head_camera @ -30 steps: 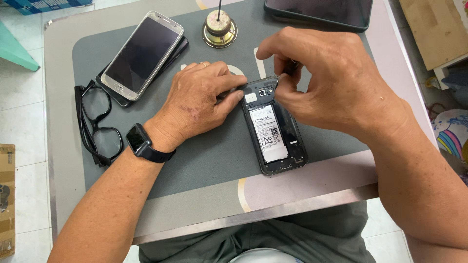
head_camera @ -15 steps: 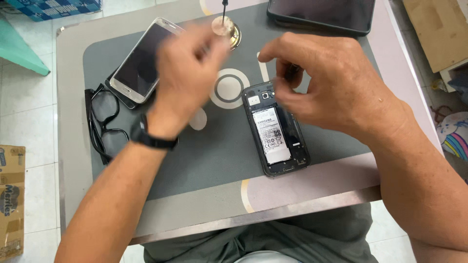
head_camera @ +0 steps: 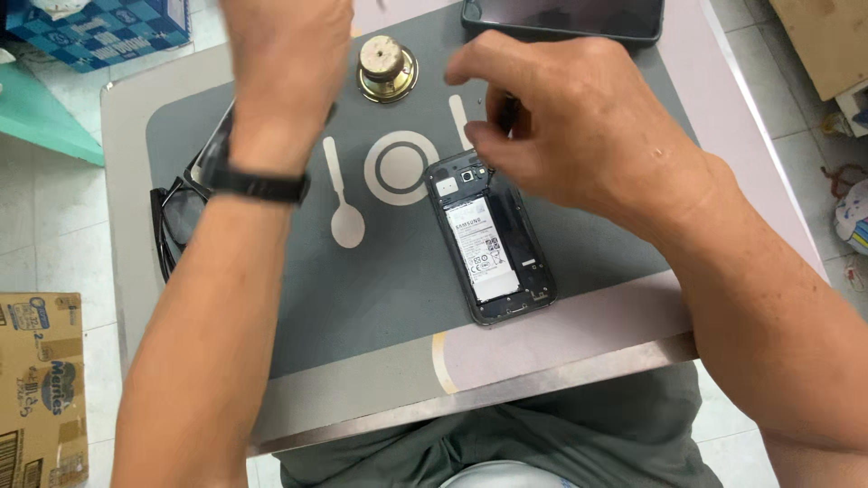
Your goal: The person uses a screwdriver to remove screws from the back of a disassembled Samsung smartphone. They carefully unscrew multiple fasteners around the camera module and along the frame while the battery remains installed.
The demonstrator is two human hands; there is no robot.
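Note:
A black phone with its back cover off [head_camera: 493,244] lies on a grey mat [head_camera: 380,307], its white battery showing. My right hand [head_camera: 570,126] hovers over the phone's top end, fingers pinched on a thin dark tool [head_camera: 509,113]. My left hand [head_camera: 289,54] is lifted and blurred near the top edge, just left of a round brass object [head_camera: 387,68]. Its fingertips are cut off by the frame. A black watch [head_camera: 258,185] is on that wrist.
Black glasses [head_camera: 170,226] and a second phone [head_camera: 210,154], mostly hidden by my left forearm, lie at the mat's left. A dark tablet [head_camera: 561,18] sits at the back. Cardboard boxes [head_camera: 41,389] stand on the floor beside the small table [head_camera: 542,361].
My left hand has left the phone's top end and risen up and away to the far left, by the brass object. My right hand has stayed over the phone.

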